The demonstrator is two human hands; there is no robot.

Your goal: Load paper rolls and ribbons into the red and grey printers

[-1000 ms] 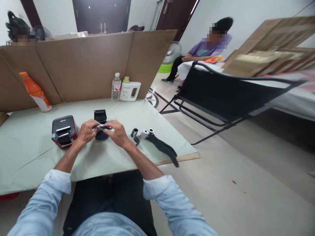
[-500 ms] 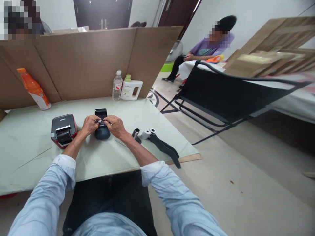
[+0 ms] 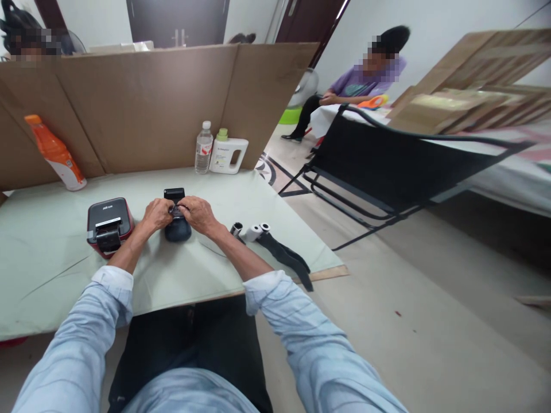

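Observation:
My left hand (image 3: 157, 214) and my right hand (image 3: 198, 214) meet over a small black device (image 3: 178, 230) with a rounded near end, lying on the table. Both hands have their fingers pinched close together above its middle. A small dark piece shows between the fingertips, too small to name. The fingers cover the middle of the device, while its far end sticks out beyond them. Left of my left forearm stands a red and black label printer (image 3: 111, 221). To the right of my right forearm lie small white paper rolls (image 3: 253, 232) and a black strap (image 3: 286, 258).
A tall cardboard panel (image 3: 150, 109) closes off the table's far side. Before it stand an orange bottle (image 3: 55, 152), a water bottle (image 3: 204, 149) and a white jug (image 3: 228, 156). Beyond the right edge is a black folding chair (image 3: 379, 166); a person (image 3: 365, 80) sits farther back.
My fingers have shifted slightly over the device, and the pale bit between them shows less. The whole view has drifted a little. Objects on the table stay put.

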